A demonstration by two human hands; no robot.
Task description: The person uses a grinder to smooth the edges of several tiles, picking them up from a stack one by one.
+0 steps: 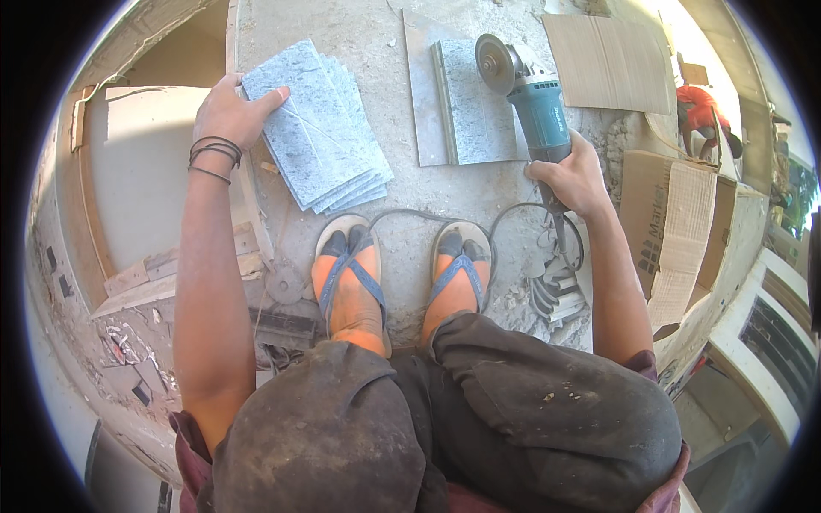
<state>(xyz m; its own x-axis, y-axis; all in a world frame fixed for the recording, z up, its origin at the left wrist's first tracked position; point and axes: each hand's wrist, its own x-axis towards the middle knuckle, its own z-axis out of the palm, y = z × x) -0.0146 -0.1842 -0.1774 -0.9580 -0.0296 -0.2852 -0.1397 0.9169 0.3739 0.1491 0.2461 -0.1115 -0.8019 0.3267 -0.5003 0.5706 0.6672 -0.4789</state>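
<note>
My left hand (231, 115) grips the left edge of a blue-grey speckled tile (310, 137), its thumb lying on the top face. That tile lies on a fanned stack of similar tiles, and a thin pale line runs across its surface. In my right hand (575, 178) is a teal angle grinder (544, 120), held by its rear body with the disc (496, 65) pointing away from me. Beneath the grinder's head lies another short stack of speckled tiles (470, 115), resting on a flat grey board (421, 85). I cannot tell whether the disc is spinning.
The grinder's black cord (410, 212) runs past my sandalled feet (351, 274). Tile offcuts (560, 295) lie right of them. Flat cardboard (609, 64) and a cardboard box (671, 231) stand at the right. Farther off, a person in orange (703, 109) bends down.
</note>
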